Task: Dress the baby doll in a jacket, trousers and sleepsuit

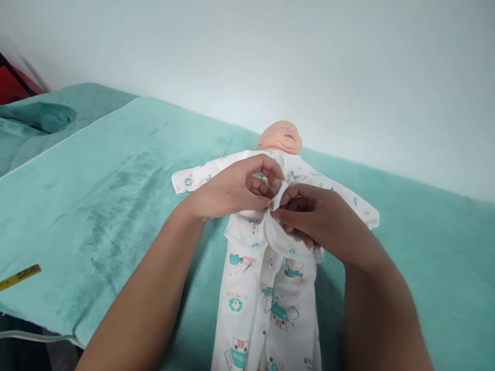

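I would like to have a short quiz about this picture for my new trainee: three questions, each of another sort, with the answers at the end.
1. True or false: the left hand and the right hand both grip the front of the white printed top on the doll.

2. Where is the yellow strip?
a) beside the doll's head
b) near the left edge of the picture
c) under the right hand

3. How many sleeves of the top show, spread outward over the green cover?

Key: 1. True; 2. b; 3. Two.
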The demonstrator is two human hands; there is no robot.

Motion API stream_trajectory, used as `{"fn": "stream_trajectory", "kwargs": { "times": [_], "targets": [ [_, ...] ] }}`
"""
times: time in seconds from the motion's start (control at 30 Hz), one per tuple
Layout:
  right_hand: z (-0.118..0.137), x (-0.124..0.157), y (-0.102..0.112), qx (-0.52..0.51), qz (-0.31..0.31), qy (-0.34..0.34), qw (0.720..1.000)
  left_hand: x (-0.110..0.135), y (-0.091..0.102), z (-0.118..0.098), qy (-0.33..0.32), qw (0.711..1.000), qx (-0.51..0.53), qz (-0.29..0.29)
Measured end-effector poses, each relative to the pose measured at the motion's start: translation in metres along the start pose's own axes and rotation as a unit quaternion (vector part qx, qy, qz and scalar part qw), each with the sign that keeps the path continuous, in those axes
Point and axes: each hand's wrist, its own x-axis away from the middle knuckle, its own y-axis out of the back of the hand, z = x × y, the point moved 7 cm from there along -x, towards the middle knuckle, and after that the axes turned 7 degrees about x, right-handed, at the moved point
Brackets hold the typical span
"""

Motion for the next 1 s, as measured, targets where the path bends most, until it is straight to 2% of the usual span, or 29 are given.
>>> {"fn": "stream_trajectory", "kwargs": {
  "times": [0.17,0.43,0.67,0.77,0.87,0.93,1.0],
  "targets": [
    [-0.005,-0.003,0.001,-0.025,0.000,0.005,1.000,0.000,0.002,0.001,-0.010,0.999,0.034,0.003],
    [-0.003,-0.001,0.000,-0.056,0.061,0.043,0.996,-0.001,-0.001,0.002,-0.017,0.999,0.038,0.023],
    [-0.005,-0.003,-0.002,-0.046,0.050,0.038,0.997,-0.001,0.000,0.003,-0.015,1.000,0.017,0.012],
    [0.001,-0.001,-0.001,-0.025,0.024,0.053,0.998,-0.005,0.002,0.000,-0.031,0.999,-0.021,-0.031],
    [0.008,0.011,-0.002,0.040,-0.031,0.081,0.995,-0.004,0.010,0.000,-0.070,0.988,-0.046,-0.127],
    [0.008,0.026,-0.007,0.125,-0.080,0.114,0.982,0.008,0.015,0.004,-0.098,0.973,-0.075,-0.197],
    [0.001,0.047,-0.017,0.211,-0.124,0.163,0.956,0.032,0.017,0.015,-0.110,0.953,-0.130,-0.249]
  ]
}}
